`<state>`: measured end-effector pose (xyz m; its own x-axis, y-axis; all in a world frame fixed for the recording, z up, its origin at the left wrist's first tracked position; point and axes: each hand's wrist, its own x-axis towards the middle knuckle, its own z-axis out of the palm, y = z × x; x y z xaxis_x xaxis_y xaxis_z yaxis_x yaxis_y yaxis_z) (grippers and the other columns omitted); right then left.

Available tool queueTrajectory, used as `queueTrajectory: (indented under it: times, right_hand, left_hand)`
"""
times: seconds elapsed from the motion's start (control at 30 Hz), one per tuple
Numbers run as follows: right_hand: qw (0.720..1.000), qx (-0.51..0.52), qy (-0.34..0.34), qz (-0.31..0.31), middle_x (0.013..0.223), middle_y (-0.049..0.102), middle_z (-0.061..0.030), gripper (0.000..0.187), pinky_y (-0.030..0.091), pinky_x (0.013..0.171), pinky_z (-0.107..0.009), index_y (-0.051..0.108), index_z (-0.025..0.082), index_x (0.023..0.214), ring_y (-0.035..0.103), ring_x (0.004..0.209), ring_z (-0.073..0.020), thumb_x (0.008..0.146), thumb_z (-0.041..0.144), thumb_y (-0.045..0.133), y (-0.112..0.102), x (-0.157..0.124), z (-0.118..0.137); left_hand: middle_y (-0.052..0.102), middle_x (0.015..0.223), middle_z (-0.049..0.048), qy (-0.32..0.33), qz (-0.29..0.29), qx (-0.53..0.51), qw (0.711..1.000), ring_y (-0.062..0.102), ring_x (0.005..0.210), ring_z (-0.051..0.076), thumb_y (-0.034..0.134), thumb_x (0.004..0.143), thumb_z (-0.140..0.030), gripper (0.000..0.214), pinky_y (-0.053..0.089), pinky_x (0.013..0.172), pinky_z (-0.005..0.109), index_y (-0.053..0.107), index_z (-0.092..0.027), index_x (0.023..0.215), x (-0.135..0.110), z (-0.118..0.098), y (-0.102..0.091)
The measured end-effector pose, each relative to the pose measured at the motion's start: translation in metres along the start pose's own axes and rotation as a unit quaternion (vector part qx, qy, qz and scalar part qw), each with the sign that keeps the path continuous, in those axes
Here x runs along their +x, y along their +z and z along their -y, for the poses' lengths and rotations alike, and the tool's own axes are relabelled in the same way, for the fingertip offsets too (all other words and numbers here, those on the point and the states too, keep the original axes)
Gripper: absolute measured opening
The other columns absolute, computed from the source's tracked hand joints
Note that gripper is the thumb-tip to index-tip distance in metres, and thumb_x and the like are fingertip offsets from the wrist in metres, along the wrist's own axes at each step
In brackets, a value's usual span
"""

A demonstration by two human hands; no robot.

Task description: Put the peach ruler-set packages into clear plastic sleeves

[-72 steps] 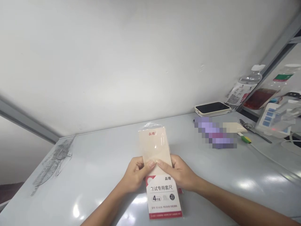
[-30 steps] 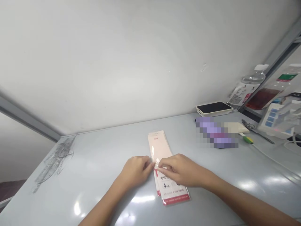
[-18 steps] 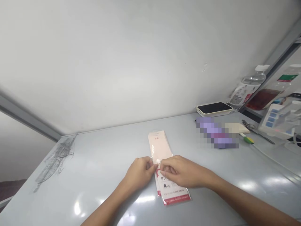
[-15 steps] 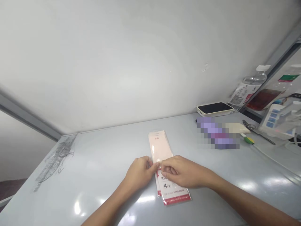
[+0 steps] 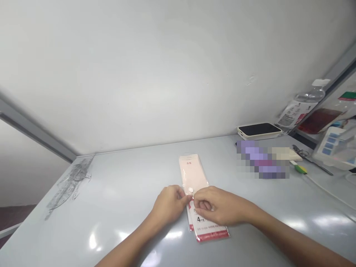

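A flat, clear plastic pouch lies on the grey desk, with pale pink at its upper part and a white, red-edged printed section below. A small round white button shows at its middle. My left hand pinches the pouch's left edge just below the button, thumb against bent fingers. From the right, my right hand is curled with its fingertips closed at the pouch's middle, close to my left thumb. Its fingers cover part of the printed section, and their exact grip is hidden.
Behind the desk rises a white wall. At the right are a phone, a blurred purple item, a green-yellow-tipped cable, a water bottle and a clear plastic box. A dark drawing marks the desk's left side.
The view has turned slightly left, so everything sits further right. My right fingertips have shifted off the white button, which now shows more fully. My left hand keeps its pinch.
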<state>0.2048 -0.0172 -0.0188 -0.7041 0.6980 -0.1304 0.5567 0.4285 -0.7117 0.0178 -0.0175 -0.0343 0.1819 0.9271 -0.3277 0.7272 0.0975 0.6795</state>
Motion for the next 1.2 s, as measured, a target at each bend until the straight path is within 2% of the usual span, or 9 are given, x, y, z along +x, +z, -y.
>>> queueTrajectory:
  times: [0.23,0.47,0.6,0.7,0.77,0.87,0.97,1.07,1.2]
  right_hand:
    - [1.0,-0.006,-0.025,0.007,0.067,0.051,0.0026,0.013,0.035,0.056,-0.02,0.044,0.019,0.064,0.045,0.062,-0.0099,0.077,0.019,0.045,0.001,0.002,0.0]
    - [0.999,0.0,-0.053,0.0,0.063,0.05,0.0027,0.019,0.034,0.054,-0.02,0.042,0.018,0.059,0.044,0.058,-0.0088,0.076,0.021,0.048,0.003,0.003,0.003]
    - [0.99,0.03,0.021,-0.137,0.055,0.047,0.0035,0.03,0.032,0.048,-0.022,0.042,0.019,0.06,0.041,0.05,-0.0089,0.084,0.036,0.04,0.001,0.004,-0.001]
    - [0.944,0.042,0.117,-0.307,0.063,0.052,0.0024,0.026,0.036,0.051,-0.024,0.048,0.02,0.073,0.044,0.052,-0.0103,0.08,0.046,0.044,-0.007,0.006,-0.007]
    - [0.92,0.063,0.153,-0.356,0.075,0.056,0.0003,0.033,0.04,0.054,-0.026,0.05,0.021,0.089,0.048,0.055,-0.0114,0.074,0.051,0.052,-0.012,0.007,-0.011]
    - [0.938,0.219,0.112,-0.245,0.084,0.062,-0.0046,0.042,0.044,0.059,-0.029,0.054,0.018,0.096,0.056,0.065,-0.0155,0.072,0.052,0.054,-0.011,0.01,-0.011]
    - [0.917,0.377,0.043,-0.122,0.081,0.065,-0.008,0.04,0.046,0.062,-0.029,0.061,0.013,0.086,0.061,0.074,-0.0199,0.078,0.05,0.049,-0.003,0.012,-0.004]
    - [0.899,0.407,0.051,-0.155,0.075,0.066,-0.0069,0.038,0.046,0.058,-0.027,0.063,0.012,0.081,0.062,0.069,-0.0188,0.079,0.047,0.049,0.006,0.014,0.004]
    - [0.886,0.413,0.084,-0.192,0.066,0.064,-0.0045,0.037,0.043,0.051,-0.025,0.062,0.013,0.076,0.059,0.061,-0.0161,0.08,0.047,0.048,0.012,0.014,0.006]
  left_hand:
    - [0.052,0.054,-0.0042,-0.003,-0.009,-0.064,0.998,0.042,0.046,0.01,0.052,0.072,-0.047,0.036,0.027,0.043,0.02,0.052,-0.018,0.093,-0.001,-0.002,0.0]
    - [0.041,0.05,-0.0053,0.055,0.01,-0.137,0.989,0.032,0.046,0.007,0.05,0.075,-0.046,0.033,0.023,0.043,0.02,0.048,-0.016,0.061,0.007,0.0,0.0]
    - [0.042,0.053,-0.0047,0.106,0.013,-0.228,0.968,0.034,0.049,0.007,0.048,0.079,-0.043,0.031,0.025,0.047,0.019,0.047,-0.015,0.064,0.008,-0.002,-0.008]
    - [0.043,0.056,-0.0048,0.126,0.008,-0.309,0.943,0.034,0.049,0.005,0.049,0.08,-0.04,0.027,0.026,0.047,0.018,0.044,-0.016,0.068,0.006,-0.006,-0.017]
    - [0.039,0.054,-0.0065,0.136,0.014,-0.333,0.933,0.031,0.045,0.004,0.05,0.08,-0.04,0.026,0.024,0.045,0.018,0.043,-0.017,0.069,0.004,-0.007,-0.021]
    - [0.037,0.051,-0.0074,0.14,0.048,-0.309,0.94,0.031,0.043,0.004,0.048,0.081,-0.041,0.026,0.025,0.043,0.017,0.043,-0.017,0.07,0.001,-0.008,-0.019]
    - [0.045,0.054,-0.006,0.124,-0.033,-0.259,0.957,0.041,0.046,0.007,0.046,0.081,-0.041,0.022,0.03,0.045,0.019,0.043,-0.019,0.08,-0.001,-0.008,-0.01]
    - [0.051,0.059,-0.0053,0.112,-0.153,-0.166,0.968,0.045,0.048,0.009,0.047,0.079,-0.042,0.024,0.032,0.046,0.02,0.04,-0.021,0.089,-0.003,-0.009,-0.004]
    - [0.048,0.053,-0.0065,0.131,-0.139,-0.004,0.981,0.043,0.046,0.01,0.048,0.076,-0.047,0.026,0.033,0.047,0.022,0.044,-0.022,0.082,-0.006,-0.011,-0.005]
